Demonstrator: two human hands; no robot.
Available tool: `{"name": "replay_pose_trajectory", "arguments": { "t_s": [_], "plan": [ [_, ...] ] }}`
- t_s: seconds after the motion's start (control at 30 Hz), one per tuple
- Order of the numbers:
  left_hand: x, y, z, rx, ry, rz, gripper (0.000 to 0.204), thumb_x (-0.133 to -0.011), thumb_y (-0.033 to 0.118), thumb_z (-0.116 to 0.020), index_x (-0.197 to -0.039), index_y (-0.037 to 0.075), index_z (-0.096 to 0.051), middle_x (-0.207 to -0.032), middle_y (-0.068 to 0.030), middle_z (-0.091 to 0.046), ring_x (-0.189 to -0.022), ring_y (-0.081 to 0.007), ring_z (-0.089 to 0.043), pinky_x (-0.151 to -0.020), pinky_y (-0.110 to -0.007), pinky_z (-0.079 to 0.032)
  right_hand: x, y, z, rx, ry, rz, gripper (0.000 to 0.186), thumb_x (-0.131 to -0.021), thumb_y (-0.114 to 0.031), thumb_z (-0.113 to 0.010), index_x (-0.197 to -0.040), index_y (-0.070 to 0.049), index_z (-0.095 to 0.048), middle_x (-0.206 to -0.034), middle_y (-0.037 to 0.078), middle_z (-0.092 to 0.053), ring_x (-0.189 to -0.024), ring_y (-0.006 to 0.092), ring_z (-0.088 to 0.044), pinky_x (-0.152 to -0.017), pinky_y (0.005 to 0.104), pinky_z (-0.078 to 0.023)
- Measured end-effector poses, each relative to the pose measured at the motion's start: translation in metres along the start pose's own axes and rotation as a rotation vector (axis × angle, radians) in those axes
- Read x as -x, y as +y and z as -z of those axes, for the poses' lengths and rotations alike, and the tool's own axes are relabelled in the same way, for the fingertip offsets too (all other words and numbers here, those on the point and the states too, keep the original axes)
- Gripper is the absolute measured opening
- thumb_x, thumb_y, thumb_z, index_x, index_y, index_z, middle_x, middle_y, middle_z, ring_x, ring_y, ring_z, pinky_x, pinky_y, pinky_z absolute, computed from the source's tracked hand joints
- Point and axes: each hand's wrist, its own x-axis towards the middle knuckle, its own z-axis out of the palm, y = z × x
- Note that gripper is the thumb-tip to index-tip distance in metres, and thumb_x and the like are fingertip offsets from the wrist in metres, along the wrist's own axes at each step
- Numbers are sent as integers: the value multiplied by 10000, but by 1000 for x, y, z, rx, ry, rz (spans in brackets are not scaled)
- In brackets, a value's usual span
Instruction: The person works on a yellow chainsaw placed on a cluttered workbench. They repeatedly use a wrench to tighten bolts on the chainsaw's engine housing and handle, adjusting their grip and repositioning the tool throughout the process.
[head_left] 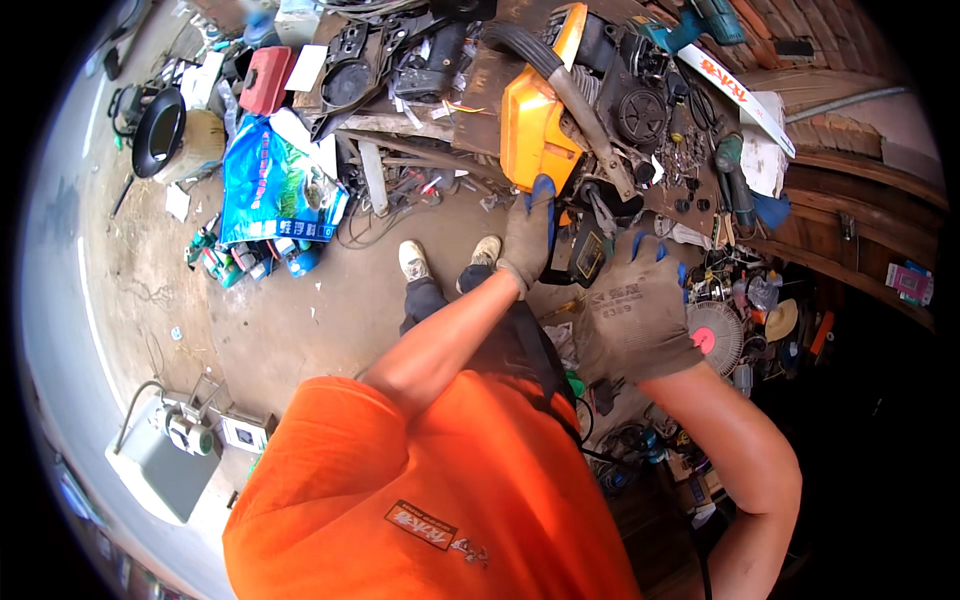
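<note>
One yellow machine (532,125) with one bent bar handle (582,108) lies on the table (487,105), just beyond two gloved hands, which are apart from each other. The left hand (527,232) reaches up with its forearm slanting inward, its fingertips at the yellow machine's near end; the right hand (635,312) hangs below and right of that machine, back upward, elbow bent outward. I cannot tell whether either is closed around something. One black part (590,256) sits between them, just below the machine, and the right glove blocks what lies beneath it. Left of the machine are one blue sack (270,185), one red case (267,80) and, farther off, one black pan (158,134); right of it, one long white bar (735,100); lower right, one round fan (716,337).
</note>
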Motion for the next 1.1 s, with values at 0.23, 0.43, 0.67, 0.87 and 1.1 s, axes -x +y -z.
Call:
{"name": "replay_pose_trajectory", "arguments": {
  "t_s": [0.23,0.43,0.67,0.87,1.1],
  "plan": [
    [4,8,-10,249,52,-14,462,-1056,431,-552,-1119,-17,-644,-950,-20,-618,-858,-123,-503,-790,-295,-442,3,1,-3,-87,-18,-189,248,-824,-230,-647,-974,-67,-757,-1100,124,-598,-1029,281,-562,-737,416,-434],
    [-6,-8,1,64,60,-87,475,-1056,428,-547,-1073,-35,-654,-927,-40,-634,-844,-160,-528,-798,-331,-453,4,13,-1,-157,19,-242,294,-796,-250,-704,-1031,-78,-749,-1119,110,-600,-1056,277,-563,-773,401,-437],
    [-2,-3,-4,-101,52,-216,498,-1065,412,-520,-1137,-68,-631,-959,-98,-646,-869,-204,-544,-829,-356,-459,2,25,-8,-103,6,-28,299,-782,-260,-718,-1009,-70,-758,-1111,127,-603,-1035,277,-576,-715,362,-461],
    [-11,-21,5,-76,-32,-185,521,-1075,402,-504,-1265,-78,-576,-1072,-125,-653,-963,-213,-567,-877,-339,-458,-1,22,16,5,-56,57,279,-827,-225,-639,-1004,-54,-771,-1114,152,-622,-996,287,-579,-676,381,-458],
    [-4,-15,2,-232,-17,-252,541,-1099,414,-435,-1303,-73,-552,-1121,-144,-642,-1005,-243,-568,-927,-365,-446,-10,2,1,-28,-33,-49,281,-832,-209,-628,-1024,-48,-756,-1086,146,-621,-957,293,-588,-642,402,-444]
  ]
}}
